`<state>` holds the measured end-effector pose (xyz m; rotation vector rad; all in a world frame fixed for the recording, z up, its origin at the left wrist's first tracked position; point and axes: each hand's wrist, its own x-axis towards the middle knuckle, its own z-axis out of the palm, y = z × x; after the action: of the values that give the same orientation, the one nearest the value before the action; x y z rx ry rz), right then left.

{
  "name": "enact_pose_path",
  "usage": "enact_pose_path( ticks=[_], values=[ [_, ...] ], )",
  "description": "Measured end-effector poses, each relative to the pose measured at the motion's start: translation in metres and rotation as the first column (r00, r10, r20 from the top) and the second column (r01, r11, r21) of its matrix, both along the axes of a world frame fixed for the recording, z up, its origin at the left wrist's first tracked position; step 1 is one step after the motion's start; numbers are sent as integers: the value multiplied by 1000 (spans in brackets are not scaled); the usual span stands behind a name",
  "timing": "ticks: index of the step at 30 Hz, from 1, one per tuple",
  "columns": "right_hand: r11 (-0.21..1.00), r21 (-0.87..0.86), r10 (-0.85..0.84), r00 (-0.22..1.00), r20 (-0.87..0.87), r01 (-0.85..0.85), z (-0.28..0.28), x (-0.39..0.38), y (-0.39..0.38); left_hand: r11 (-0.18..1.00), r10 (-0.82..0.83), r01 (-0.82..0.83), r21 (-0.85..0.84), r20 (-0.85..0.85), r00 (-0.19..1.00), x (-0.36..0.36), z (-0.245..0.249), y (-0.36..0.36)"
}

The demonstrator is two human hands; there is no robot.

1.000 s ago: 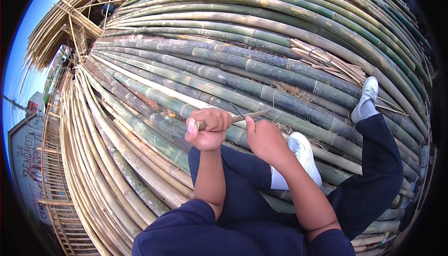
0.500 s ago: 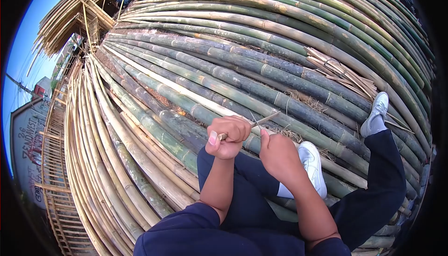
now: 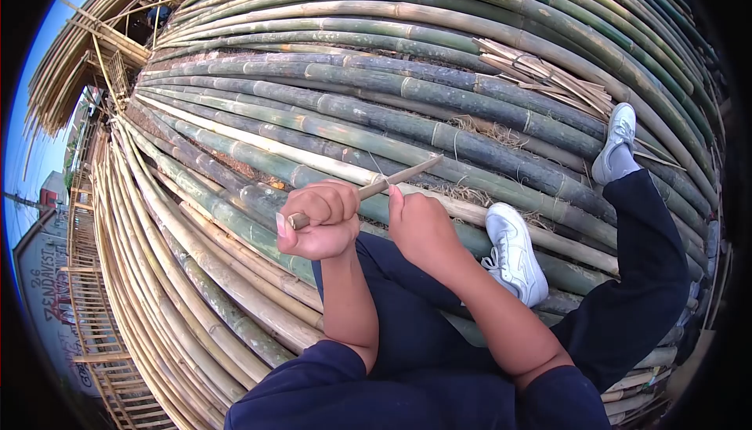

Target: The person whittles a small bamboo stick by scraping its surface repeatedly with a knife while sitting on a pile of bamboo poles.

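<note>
My left hand (image 3: 321, 220) is closed around a bamboo stick (image 3: 411, 173), whose cut end pokes out on the thumb side. Its longer part points up and right, past my other hand. My right hand (image 3: 424, 233) is a fist with the thumb against the stick. Beside that thumb a thin blade of what looks like a knife (image 3: 377, 165) crosses the stick; its handle is hidden in my fist. Both hands are above my bent leg and the bamboo poles (image 3: 345, 167).
I sit on long green and tan bamboo poles, my white shoes (image 3: 515, 254) resting on them. A bundle of split bamboo strips (image 3: 548, 77) lies upper right. Left are thinner pale poles (image 3: 168, 273) and a bamboo slat fence (image 3: 98, 336); a bamboo rack (image 3: 86, 62) stands behind.
Both hands have moved left, and more of the stick now shows on both sides of my left hand. My right fist stays beside it. The view has shifted slightly.
</note>
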<state>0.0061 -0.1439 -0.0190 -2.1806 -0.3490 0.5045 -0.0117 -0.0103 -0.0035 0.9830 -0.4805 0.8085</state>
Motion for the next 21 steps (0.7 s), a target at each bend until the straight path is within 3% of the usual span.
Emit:
enact_pose_path(
  ticks=[2, 5, 8, 12, 13, 15, 16, 19, 21],
  values=[
    [1000, 5, -24, 1000, -1, 24, -31, 22, 6, 999, -29, 29, -25, 21, 999, 0, -4, 4],
    [999, -16, -35, 998, -54, 34, -20, 28, 0, 998, -51, 53, -27, 50, 997, -2, -5, 7],
    [988, -20, 150, 989, -13, -150, 30, 4, -15, 997, -76, 76, 11, 58, 995, 1, -2, 4],
    [999, -36, 40, 999, -13, -40, -20, 36, -1, 986, -148, 142, 87, 70, 986, -1, 2, -8],
    [999, -35, 37, 999, -13, -38, -13, 44, -3, 986, -151, 144, 87, 70, 986, -1, 1, -7],
    [983, 0, 178, 967, -184, -181, 0, 56, -7, 997, -64, 62, 34, 47, 997, -1, -2, -4],
    [986, -43, 159, 986, -41, -161, -2, 47, -4, 997, -67, 66, 32, 44, 997, -3, -3, -5],
    [966, -51, 250, 964, -94, -255, 52, 25, -29, 1000, -12, 11, 3, 54, 998, 1, -3, -8],
    [967, -63, 242, 965, -101, -249, 28, 22, -21, 998, -51, 49, 34, 60, 997, 0, -3, -7]
  ],
)
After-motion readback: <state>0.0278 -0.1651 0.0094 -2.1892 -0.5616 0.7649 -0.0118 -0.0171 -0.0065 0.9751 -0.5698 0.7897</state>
